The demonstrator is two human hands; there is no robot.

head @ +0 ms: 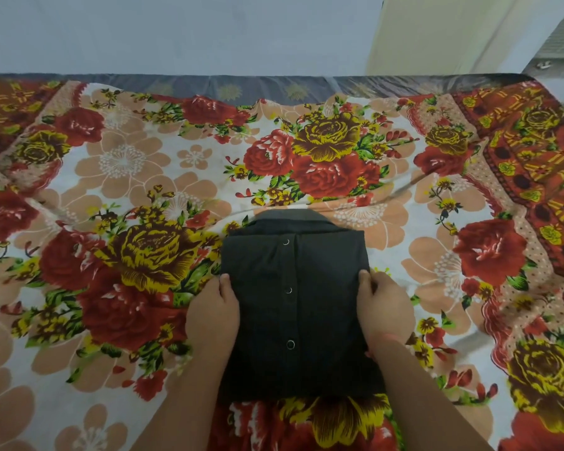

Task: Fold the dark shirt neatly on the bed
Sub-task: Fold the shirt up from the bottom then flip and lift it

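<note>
The dark shirt point(293, 304) lies folded into a compact rectangle on the bed point(127, 177), collar away from me and a row of snap buttons running down its middle. My left hand point(214, 315) grips its left edge, thumb on top of the fabric and fingers tucked under. My right hand point(383, 307) grips the right edge the same way, thumb on top. Both forearms come in from the bottom of the view.
A floral bedsheet in red, yellow and peach covers the bed, with wrinkles around the shirt. The dark mattress edge point(274, 87) runs along the far side against a pale wall point(176, 30). A window frame point(560, 43) stands at the top right.
</note>
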